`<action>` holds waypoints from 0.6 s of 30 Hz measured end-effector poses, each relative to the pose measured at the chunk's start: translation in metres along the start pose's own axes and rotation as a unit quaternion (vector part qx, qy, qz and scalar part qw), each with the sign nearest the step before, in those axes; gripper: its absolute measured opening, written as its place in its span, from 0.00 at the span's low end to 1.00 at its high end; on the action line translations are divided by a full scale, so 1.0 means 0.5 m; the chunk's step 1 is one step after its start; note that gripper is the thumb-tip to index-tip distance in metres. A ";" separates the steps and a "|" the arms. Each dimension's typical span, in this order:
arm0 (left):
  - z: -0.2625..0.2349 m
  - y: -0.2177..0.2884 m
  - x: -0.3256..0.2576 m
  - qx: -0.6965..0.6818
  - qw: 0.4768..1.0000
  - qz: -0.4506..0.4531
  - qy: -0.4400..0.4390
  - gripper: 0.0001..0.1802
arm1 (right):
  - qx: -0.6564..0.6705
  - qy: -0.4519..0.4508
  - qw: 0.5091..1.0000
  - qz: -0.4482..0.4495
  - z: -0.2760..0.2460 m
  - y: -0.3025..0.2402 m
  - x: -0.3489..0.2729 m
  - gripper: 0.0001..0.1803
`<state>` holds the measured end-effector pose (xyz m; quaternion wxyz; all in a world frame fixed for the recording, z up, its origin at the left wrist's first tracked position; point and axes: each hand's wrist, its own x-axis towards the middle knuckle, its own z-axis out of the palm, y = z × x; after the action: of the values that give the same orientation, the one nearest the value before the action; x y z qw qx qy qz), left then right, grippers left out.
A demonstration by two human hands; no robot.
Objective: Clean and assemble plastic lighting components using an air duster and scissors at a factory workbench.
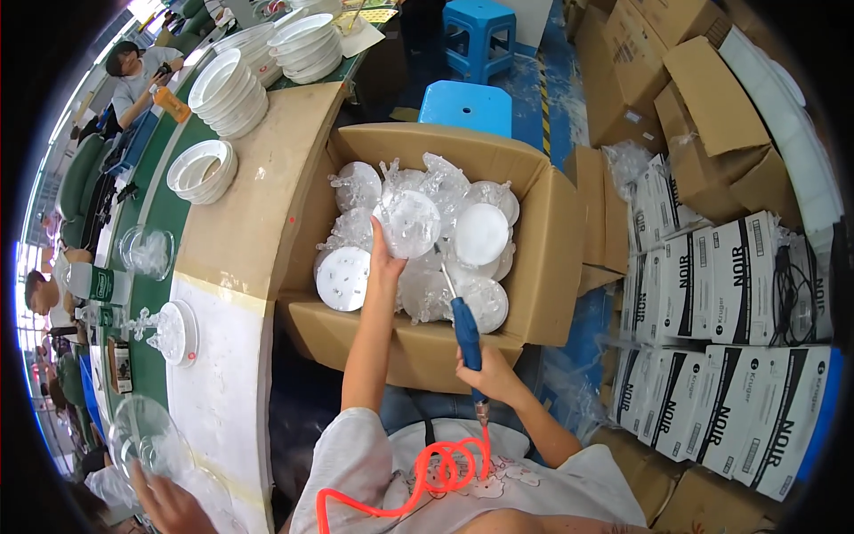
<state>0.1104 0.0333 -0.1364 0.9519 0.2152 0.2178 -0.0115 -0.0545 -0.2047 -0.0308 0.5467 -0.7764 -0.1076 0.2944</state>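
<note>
My left hand (384, 256) reaches over the open cardboard box (427, 349), its fingers closed on the edge of a round translucent white plastic part (409, 224). In my right hand (495, 377) is a blue air blow gun (466, 335), its thin metal nozzle pointing at the box's contents, just below the held part. An orange coiled hose (436, 472) runs from the gun's lower end across my lap. Several similar round white parts (481, 234) with clear, knobbly plastic pieces lie jumbled in the box.
On the left bench stand stacks of white rings (233, 96) and a white round part (178, 333). A co-worker's hand (169, 505) is at the lower left. A blue stool (466, 108) stands behind the box. White printed cartons (712, 276) and brown boxes line the right.
</note>
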 end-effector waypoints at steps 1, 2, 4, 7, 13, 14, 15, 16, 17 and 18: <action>0.005 0.002 -0.006 0.025 1.000 0.012 0.008 0.37 | 0.000 0.000 1.000 0.001 -0.004 0.000 -0.001 0.11; 0.009 0.002 -0.010 0.025 1.000 0.011 0.008 0.37 | 0.003 0.000 1.000 -0.005 -0.009 -0.002 -0.003 0.11; 0.006 0.011 -0.010 0.000 1.000 0.019 0.017 0.40 | 0.005 -0.001 1.000 -0.014 -0.008 -0.007 -0.003 0.11; 0.000 0.017 -0.013 0.005 1.000 0.027 0.004 0.44 | 0.018 -0.003 1.000 0.012 -0.003 0.013 0.008 0.11; 0.012 0.014 -0.018 0.019 0.999 0.013 0.037 0.41 | 0.111 0.022 0.993 0.031 -0.026 0.018 0.024 0.13; 0.013 0.011 -0.020 0.016 0.999 0.012 0.031 0.39 | 0.111 0.021 0.993 0.031 -0.027 0.016 0.024 0.13; 0.013 0.012 -0.020 0.016 0.999 0.013 0.031 0.39 | 0.062 -0.007 0.998 0.017 -0.028 0.014 0.026 0.12; 0.013 0.012 -0.020 0.017 0.999 0.013 0.040 0.39 | 0.012 -0.035 0.999 0.003 -0.029 0.012 0.028 0.11; 0.013 0.014 -0.020 0.018 0.999 0.014 0.049 0.39 | 0.005 -0.037 0.999 0.011 -0.032 0.011 0.030 0.12; 0.013 0.015 -0.020 0.017 0.999 0.014 0.049 0.39 | 0.005 -0.037 0.999 0.011 -0.034 0.006 0.033 0.12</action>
<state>0.1048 0.0366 -0.1241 0.9363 0.2348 0.2609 0.0090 -0.0322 -0.2110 -0.0353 0.5425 -0.7635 -0.1181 0.3298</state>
